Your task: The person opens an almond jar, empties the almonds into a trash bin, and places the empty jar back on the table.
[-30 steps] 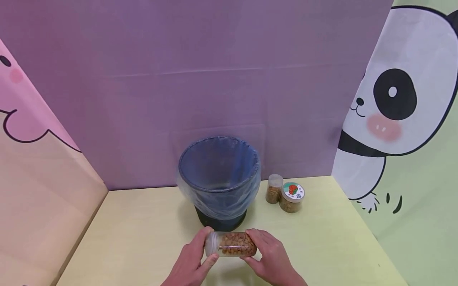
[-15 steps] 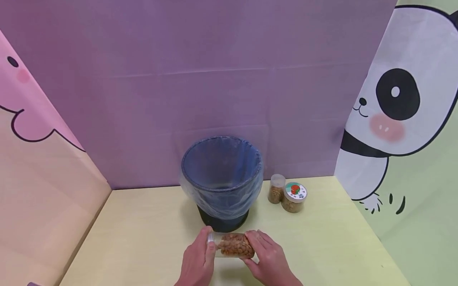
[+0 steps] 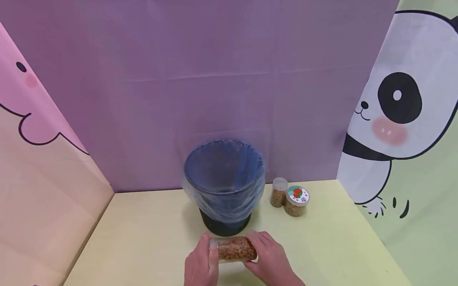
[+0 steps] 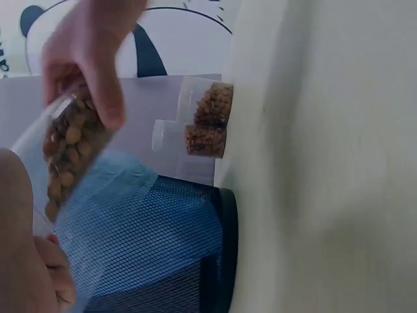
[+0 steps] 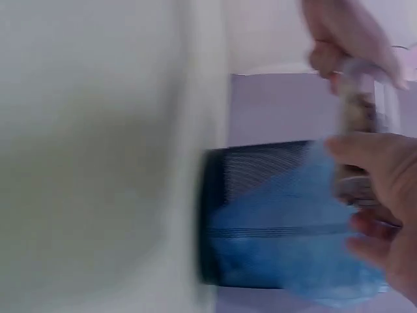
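Note:
A clear plastic jar [image 3: 234,250] of brown nut-like pieces is held sideways in the air, low in the head view, in front of a bin. My left hand [image 3: 202,262] grips its lid end on the left, fingers wrapped over the lid so that most of it is hidden. At the opposite end my right hand [image 3: 270,258] holds the base between thumb and fingers. The left wrist view shows the pieces inside the jar [image 4: 71,147] close up. Motion blurs the jar in the right wrist view.
A dark mesh bin [image 3: 224,227] lined with a translucent blue bag [image 3: 225,208] stands just beyond the hands. To its right are a narrow jar [image 3: 278,195] and a wider jar [image 3: 295,206] with a strawberry label. Purple sheeting [image 3: 222,79] closes off the back.
My left hand has turned on the lid: its thumb, earlier below the lid, now lies upright across it. The jar stays level while its contents shift. The head view has swung slightly left.

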{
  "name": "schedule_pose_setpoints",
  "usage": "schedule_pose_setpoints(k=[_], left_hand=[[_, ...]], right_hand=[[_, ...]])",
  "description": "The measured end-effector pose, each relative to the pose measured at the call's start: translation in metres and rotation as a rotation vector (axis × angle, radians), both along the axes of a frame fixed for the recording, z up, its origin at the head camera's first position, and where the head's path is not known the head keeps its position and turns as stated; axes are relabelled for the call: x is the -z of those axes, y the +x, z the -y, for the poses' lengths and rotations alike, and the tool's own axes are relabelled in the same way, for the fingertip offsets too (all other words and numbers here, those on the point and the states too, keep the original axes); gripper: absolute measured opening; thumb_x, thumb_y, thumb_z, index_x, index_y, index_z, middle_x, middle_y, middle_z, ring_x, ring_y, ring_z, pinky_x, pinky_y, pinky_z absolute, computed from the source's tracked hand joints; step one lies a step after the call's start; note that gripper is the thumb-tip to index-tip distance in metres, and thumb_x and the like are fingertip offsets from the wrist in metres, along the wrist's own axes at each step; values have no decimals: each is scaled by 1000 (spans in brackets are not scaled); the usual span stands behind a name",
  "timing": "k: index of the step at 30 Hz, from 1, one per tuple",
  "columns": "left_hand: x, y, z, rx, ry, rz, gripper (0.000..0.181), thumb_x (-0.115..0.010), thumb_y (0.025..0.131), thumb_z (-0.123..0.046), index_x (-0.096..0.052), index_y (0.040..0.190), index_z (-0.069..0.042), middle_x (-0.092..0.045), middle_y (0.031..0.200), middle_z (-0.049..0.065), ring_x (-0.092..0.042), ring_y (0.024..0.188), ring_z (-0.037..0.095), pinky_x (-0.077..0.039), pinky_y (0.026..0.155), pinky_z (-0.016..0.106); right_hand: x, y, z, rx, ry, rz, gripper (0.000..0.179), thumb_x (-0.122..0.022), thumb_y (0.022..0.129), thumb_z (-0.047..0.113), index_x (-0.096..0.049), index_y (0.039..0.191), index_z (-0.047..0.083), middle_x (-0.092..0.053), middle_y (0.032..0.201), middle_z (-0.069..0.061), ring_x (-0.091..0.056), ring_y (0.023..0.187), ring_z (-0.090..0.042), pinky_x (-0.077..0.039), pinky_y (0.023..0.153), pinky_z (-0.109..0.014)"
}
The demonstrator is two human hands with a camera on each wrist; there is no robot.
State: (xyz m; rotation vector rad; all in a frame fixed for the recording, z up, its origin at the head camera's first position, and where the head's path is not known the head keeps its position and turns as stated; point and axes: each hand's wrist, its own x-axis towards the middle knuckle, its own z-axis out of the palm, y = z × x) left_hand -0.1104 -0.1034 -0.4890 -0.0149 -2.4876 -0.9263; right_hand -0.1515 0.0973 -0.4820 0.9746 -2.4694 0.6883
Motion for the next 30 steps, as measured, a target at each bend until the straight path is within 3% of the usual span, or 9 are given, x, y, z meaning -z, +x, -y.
schedule_pose_setpoints(k=[5,7,10,14,17,20,22,27,30], left_hand=[[8,-1,4,103,-134,-288,21,-47,97,-30,-55,103,-11,-53,74,-6,-37,49,-1,-33,40,21],[10,-2,5,109,-169,-349,26,-45,98,-34,-56,102,-11,-54,75,-5,-37,49,-1,-33,39,21],[12,-1,3,71,-178,-344,22,-45,97,-32,-55,100,-12,-53,72,-5,-34,47,0,-31,38,22],[9,3,-6,11,-127,-225,11,-48,95,-22,-54,95,-13,-48,67,-7,-31,45,2,-29,38,25],[1,6,-12,-22,-8,-8,11,-45,99,-21,-50,92,-14,-40,61,-8,-31,45,6,-28,40,28],[-13,5,-13,-48,101,235,24,-38,105,-34,-46,96,-14,-38,59,-5,-36,47,12,-30,44,32],[-20,2,-10,-35,136,318,34,-35,105,-44,-46,100,-13,-40,59,-1,-38,47,16,-30,45,35],[-29,-7,-1,33,196,402,44,-30,103,-54,-46,105,-13,-39,59,-1,-37,47,17,-30,46,34],[-29,-9,4,51,212,403,43,-29,104,-52,-46,106,-13,-39,59,-1,-36,46,16,-29,46,33]], right_hand=[[-19,-9,2,-33,153,287,51,-86,61,23,-57,102,19,-55,89,14,-51,78,-4,-48,65,-27],[-20,-10,4,-49,174,297,48,-87,60,24,-58,99,18,-56,84,15,-50,73,-3,-47,62,-25],[-12,-8,6,-45,145,240,48,-88,60,27,-59,97,16,-57,81,13,-48,72,-3,-47,63,-23],[3,-7,8,-22,86,-12,52,-90,54,27,-59,94,14,-59,78,9,-47,70,-6,-46,62,-23],[9,-8,10,20,61,-234,54,-91,49,23,-60,91,12,-61,77,4,-48,67,-11,-47,58,-27],[8,-11,12,43,70,-270,55,-92,51,23,-61,95,10,-62,81,1,-52,68,-14,-49,57,-30],[4,-12,10,12,85,-129,59,-92,57,25,-59,103,9,-61,87,1,-54,72,-13,-50,60,-30],[-8,-10,-6,-102,20,453,63,-84,75,23,-45,123,9,-55,106,4,-54,90,-7,-51,74,-28],[-12,-9,-15,-144,-84,570,59,-83,77,23,-46,122,13,-54,110,6,-55,94,-7,-51,77,-27]])
